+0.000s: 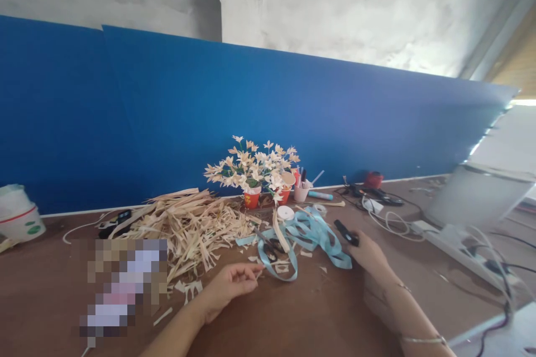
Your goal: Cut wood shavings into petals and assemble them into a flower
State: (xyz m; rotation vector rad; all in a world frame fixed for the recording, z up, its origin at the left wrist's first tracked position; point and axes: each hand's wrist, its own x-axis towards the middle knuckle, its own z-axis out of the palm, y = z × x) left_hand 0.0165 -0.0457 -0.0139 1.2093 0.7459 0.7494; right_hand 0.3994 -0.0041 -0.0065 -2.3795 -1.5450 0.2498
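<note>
My left hand [232, 284] is low over the brown table, with its thumb and index finger apart and the other fingers loosely curled. Its index fingertip comes close to a loop of light blue ribbon [310, 228]; I cannot tell whether they touch. Inside that loop are dark-handled scissors [274, 248], beside a folded pale strip [281, 231]. To the right of the ribbon, my right hand [371, 254] has its fingers around the near end of a short black stick-like object [345, 231], whose kind I cannot make out.
A heap of dry husk strips [196, 226] spreads at left-centre. Behind stand white flowers [255, 167] in red cups [252, 199] and a cup of pens [301, 192]. A power strip [464, 262] with cables lies right, near a large pale container [477, 198]. A pixelated item [125, 284] lies left.
</note>
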